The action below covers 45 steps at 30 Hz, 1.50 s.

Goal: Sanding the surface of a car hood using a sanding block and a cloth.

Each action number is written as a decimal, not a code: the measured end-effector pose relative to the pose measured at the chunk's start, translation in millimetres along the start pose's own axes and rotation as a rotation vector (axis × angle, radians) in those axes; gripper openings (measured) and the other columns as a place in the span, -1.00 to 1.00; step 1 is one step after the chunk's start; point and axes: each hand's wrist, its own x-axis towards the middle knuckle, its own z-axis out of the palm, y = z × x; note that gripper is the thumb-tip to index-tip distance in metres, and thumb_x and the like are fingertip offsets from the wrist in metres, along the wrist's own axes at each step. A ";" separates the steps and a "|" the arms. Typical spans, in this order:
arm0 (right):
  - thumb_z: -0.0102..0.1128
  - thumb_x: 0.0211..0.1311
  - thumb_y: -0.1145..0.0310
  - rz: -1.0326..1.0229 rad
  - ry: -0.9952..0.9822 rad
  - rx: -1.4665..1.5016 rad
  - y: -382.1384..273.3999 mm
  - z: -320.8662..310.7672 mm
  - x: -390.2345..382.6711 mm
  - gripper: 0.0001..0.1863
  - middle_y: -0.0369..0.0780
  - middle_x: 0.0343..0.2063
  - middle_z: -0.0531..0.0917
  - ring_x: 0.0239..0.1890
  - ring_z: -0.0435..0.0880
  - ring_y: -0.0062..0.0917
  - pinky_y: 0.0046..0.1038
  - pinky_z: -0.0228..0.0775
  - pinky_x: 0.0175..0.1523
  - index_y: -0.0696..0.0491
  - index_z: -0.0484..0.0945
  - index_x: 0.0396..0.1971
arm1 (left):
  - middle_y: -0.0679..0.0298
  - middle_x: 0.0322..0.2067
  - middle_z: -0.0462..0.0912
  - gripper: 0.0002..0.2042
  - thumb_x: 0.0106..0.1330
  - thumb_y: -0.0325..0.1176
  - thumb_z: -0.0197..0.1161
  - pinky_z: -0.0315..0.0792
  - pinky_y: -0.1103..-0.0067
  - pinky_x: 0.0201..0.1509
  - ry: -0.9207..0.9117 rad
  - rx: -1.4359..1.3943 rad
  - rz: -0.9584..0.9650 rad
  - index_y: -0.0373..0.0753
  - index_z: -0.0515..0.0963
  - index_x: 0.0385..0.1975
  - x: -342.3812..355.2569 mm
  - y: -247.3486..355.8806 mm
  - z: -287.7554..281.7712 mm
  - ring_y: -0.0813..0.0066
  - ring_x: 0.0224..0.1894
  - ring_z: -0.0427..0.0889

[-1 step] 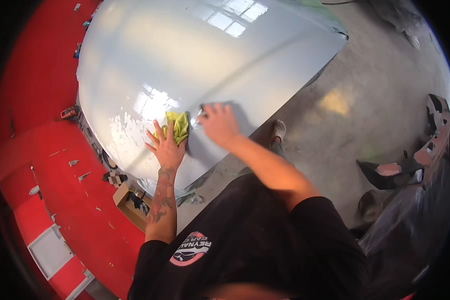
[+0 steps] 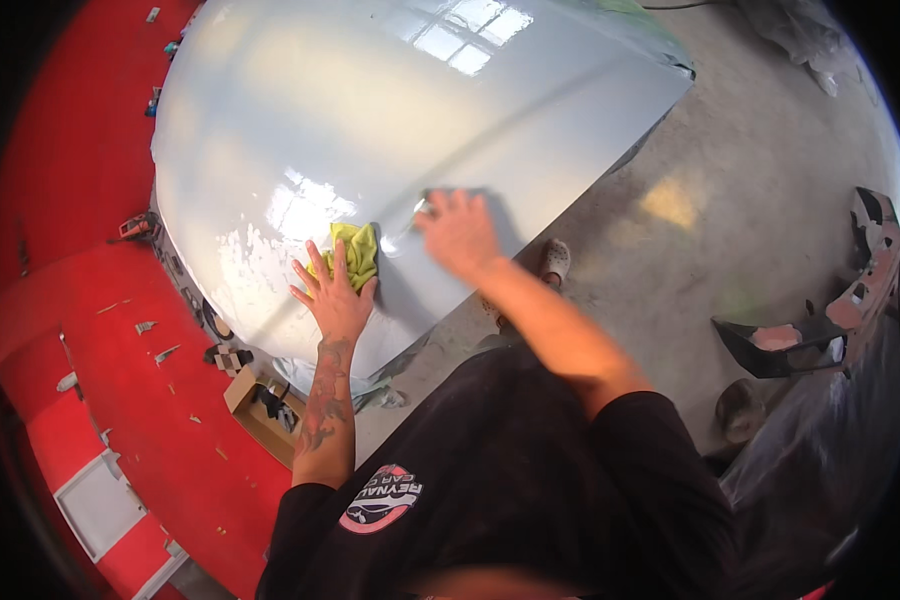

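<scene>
A pale, glossy car hood [image 2: 300,130] spreads out in front of me. On its near part rests my left hand [image 2: 336,295], fingers spread wide, its fingertips over a crumpled yellow-green cloth [image 2: 358,255]. Farther right, my right hand [image 2: 458,235] is bent down against the hood and blurred by motion. Something small with a dark edge shows at its fingertips, mostly hidden beneath them. Wet-looking shiny patches lie on the hood to the left of the cloth.
Red flooring or sheeting [image 2: 60,240] runs along the left, with an open cardboard box [image 2: 260,425] by the hood's corner. A car bumper [image 2: 840,320] lies on the grey floor [image 2: 650,260] at right. A light perforated clog [image 2: 557,260] shows beside the hood's edge.
My right hand has slid a little to the right and away from me over the hood. The left hand and the cloth have stayed in place.
</scene>
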 end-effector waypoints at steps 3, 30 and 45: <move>0.28 0.11 0.17 0.366 0.132 -0.155 112.1 -55.6 5.8 -0.63 -0.20 0.04 0.54 0.03 0.50 -0.23 -0.14 0.37 -0.01 -0.21 0.63 -0.04 | 0.11 0.51 -0.02 -0.27 0.30 -0.15 0.30 -0.18 -0.21 0.44 0.094 -0.063 0.094 -0.10 0.16 0.45 -18.1 15.8 -9.8 -0.30 0.50 -0.10; 0.37 0.03 0.16 0.405 0.251 0.062 113.1 -40.0 6.5 -0.63 -0.13 0.00 0.50 0.01 0.51 -0.17 -0.14 0.47 -0.02 -0.12 0.62 -0.12 | -0.11 0.47 0.02 -0.33 0.43 -0.20 0.07 0.01 0.08 0.49 -0.172 -0.136 0.548 -0.42 0.05 0.43 38.6 132.2 8.8 -0.06 0.51 0.03; 0.30 0.10 0.17 0.560 0.312 0.122 191.0 -63.5 24.2 -0.72 -0.12 0.00 0.48 -0.02 0.51 -0.15 -0.10 0.53 -0.06 -0.11 0.62 -0.18 | -0.04 0.47 0.08 -0.32 0.43 -0.16 0.10 0.06 0.04 0.47 -0.129 -0.034 0.659 -0.41 0.08 0.42 78.5 193.9 -0.4 0.01 0.50 0.09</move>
